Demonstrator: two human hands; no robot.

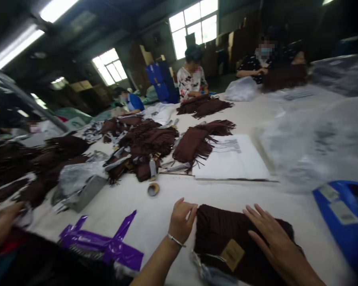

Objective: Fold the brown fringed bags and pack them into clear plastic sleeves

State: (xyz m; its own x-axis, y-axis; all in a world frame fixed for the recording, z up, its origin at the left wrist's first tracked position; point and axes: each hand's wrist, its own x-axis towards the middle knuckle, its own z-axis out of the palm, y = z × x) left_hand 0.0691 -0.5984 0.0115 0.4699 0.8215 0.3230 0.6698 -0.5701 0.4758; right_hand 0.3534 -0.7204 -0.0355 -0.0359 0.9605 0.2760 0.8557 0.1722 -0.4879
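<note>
Big white table (155,214) fills pretty much the whole view. Heaps of dark brown fringed pieces (146,143) piled across it from 9 to 12 o'clock, w/ another brown pile (203,105) further back at 12. Blurry clear plastic bags (313,139) take up the 2 o'clock side. White sheet w/ printed lines (235,157) sits just right of center, a fringed piece overlapping its left edge. Blue bin (346,222) at 4 o'clock, cut off by the frame. Purple plastic strip (107,246) crumpled at 7 o'clock. Other ppl working at the far end of the table, approx 11 to 1.

The folded brown fringed piece (226,234) lies flat at 6 o'clock, nearest the camera, w/ a tan square label (232,254) near its lower edge. Right hand (271,238) rests flat on top of it, fingers spread, not gripping. Left hand (181,222) is at its left edge, fingers curled loosely against the fabric, bracelet on the wrist; can't tell if it's pinching anything. Hands are apart, one each side of the piece.

Small tape roll (153,189) sits alone on the table at 12 from the left hand.
</note>
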